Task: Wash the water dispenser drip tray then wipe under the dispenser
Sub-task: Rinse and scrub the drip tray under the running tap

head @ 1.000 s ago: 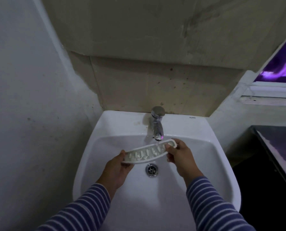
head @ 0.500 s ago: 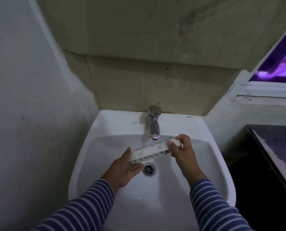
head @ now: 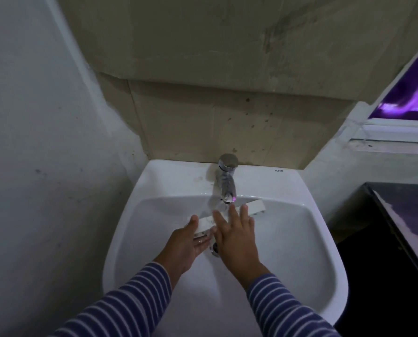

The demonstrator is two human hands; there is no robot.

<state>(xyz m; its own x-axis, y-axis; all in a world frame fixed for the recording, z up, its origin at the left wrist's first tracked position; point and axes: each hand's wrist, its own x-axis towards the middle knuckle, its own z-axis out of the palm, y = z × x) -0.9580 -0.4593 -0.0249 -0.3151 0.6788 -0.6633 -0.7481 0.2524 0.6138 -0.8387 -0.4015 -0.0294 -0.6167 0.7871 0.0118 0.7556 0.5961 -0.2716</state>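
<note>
Two hands work over the white sink (head: pixel 307 239) in the lower middle of the frame, and we take them from left to right. Left of centre, our left hand (head: pixel 187 242) cups palm-up beneath the lower end of the drip tray (head: pixel 256 206), thumb raised against its edge, fingers loosely curled under it and wet; it supports the tray more than it clamps it. At centre, the chrome tap (head: pixel 226 183) stands above the basin with water running from its spout onto the tray. Just right of centre, our right hand (head: pixel 234 235) lies flat on top of the tray, fingers spread and straight, pressing down without pinching anything. The tray itself slants from lower left to upper right under the spout, its far end showing white past our fingertips; its middle is hidden by the right hand. The drain (head: pixel 214 249) peeps out between our wrists.

We judge this to be the washing step, with the palm rubbing the tray under the stream. Next, we think, comes turning the tray over to rinse the other face, which calls for a firmer hold on the slippery plastic. The dispenser is nowhere in view, so the wiping is yet to come.
</note>
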